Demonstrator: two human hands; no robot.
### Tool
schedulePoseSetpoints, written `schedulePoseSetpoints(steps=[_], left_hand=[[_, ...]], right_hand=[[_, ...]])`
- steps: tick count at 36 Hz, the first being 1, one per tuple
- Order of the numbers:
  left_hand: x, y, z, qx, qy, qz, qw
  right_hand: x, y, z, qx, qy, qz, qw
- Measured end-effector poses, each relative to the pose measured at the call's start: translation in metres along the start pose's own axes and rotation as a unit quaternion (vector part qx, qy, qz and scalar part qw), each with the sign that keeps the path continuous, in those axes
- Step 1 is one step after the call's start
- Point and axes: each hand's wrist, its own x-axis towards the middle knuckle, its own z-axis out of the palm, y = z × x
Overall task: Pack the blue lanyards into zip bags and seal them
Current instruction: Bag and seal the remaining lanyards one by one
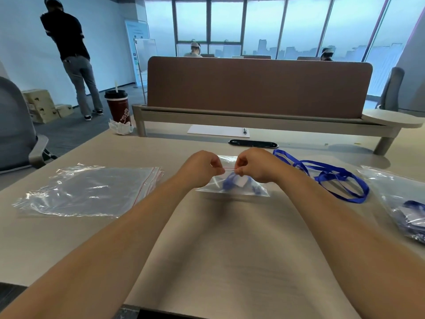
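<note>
A small clear zip bag [232,186] with a folded blue lanyard inside stands on the table's middle, held up by its red zip strip. My left hand [202,168] pinches the strip's left part and my right hand [255,166] pinches its right part, fingertips close together. Loose blue lanyards [331,176] lie tangled on the table just right of my right hand. A stack of empty zip bags [89,192] lies flat at the left. A filled bag with blue lanyards [404,210] lies at the right edge.
A brown desk divider [257,86] runs across the back. Before it lie a white sheet [216,130] with a pen [244,130] and a black cable port [253,143]. A red cup [118,107] stands back left. A person stands far left; a grey chair [16,127] is at the left.
</note>
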Motion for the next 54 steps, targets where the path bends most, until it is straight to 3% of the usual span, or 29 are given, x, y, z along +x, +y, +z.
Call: schedulePoseSetpoints(steps=[12,16,22,27,34,54], left_hand=[[-0.002,-0.005,0.002,0.068,0.048,-0.001,0.997],[-0.003,0.005,0.006,0.189,0.067,0.038,0.979],[-0.001,0.025,0.019,0.218,0.069,0.1,0.968],[-0.004,0.036,0.022,0.193,0.044,0.106,0.974],[-0.004,0.031,0.026,0.06,0.029,0.054,0.996],[-0.002,0.031,0.019,0.035,0.033,0.052,0.997]], right_hand=[[-0.014,0.023,-0.006,-0.005,0.025,0.046,0.999],[-0.018,0.022,-0.002,-0.019,0.024,0.04,0.999],[-0.023,0.018,0.001,-0.013,0.029,0.027,0.999],[-0.027,0.02,0.0,-0.006,0.036,0.024,0.999],[-0.026,0.035,-0.001,0.013,0.054,0.035,0.998],[-0.037,0.07,-0.002,0.146,0.127,0.075,0.978]])
